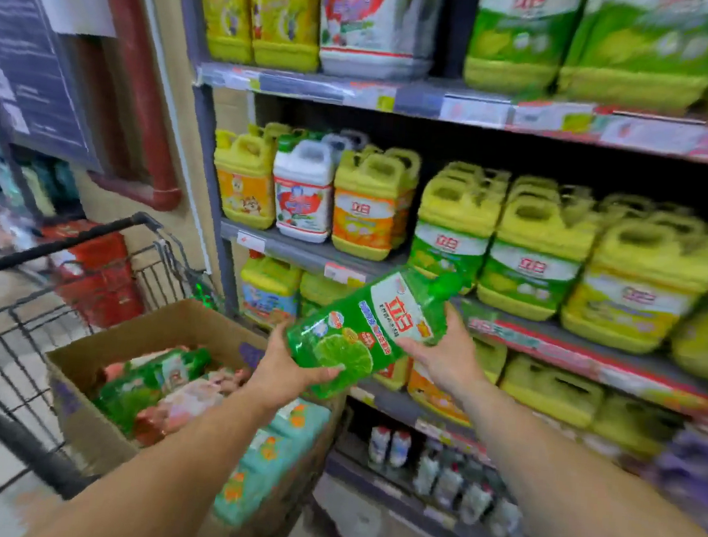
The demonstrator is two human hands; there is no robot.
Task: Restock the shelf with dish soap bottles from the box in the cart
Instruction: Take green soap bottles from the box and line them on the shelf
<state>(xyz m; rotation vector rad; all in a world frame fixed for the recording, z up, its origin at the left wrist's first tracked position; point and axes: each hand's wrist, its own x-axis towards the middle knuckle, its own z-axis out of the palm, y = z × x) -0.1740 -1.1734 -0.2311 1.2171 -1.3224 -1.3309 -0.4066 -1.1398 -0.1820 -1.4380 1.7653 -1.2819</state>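
Shelving [302,252] fills the wall ahead in grey tiers with price tags along the edges; the middle tier is packed with yellow handled jugs [533,249] bearing green and orange labels, one white jug [303,197] among them at the left; more yellow jugs sit on the tier below, and small white bottles [388,444] stand near the floor. A wire shopping cart [17,324] stands to the left of the shelving; a cardboard box [158,332] sits in it, flaps open, holding green bottles [141,382] and pinkish packs, the detail blurred; teal packs [281,446] lean at the box's near side; a red basket [95,271] lies beyond the cart.

Both forearms reach forward from the bottom of the view; between them a green dish soap bottle [364,329] with a lime picture is held tilted, cap up and to the right, above the box's far corner and just before the middle tiers. The left hand [287,369] cups the bottle's base, fingers curled under it; the right hand [443,353] grips its upper body from below, thumb side toward the label.
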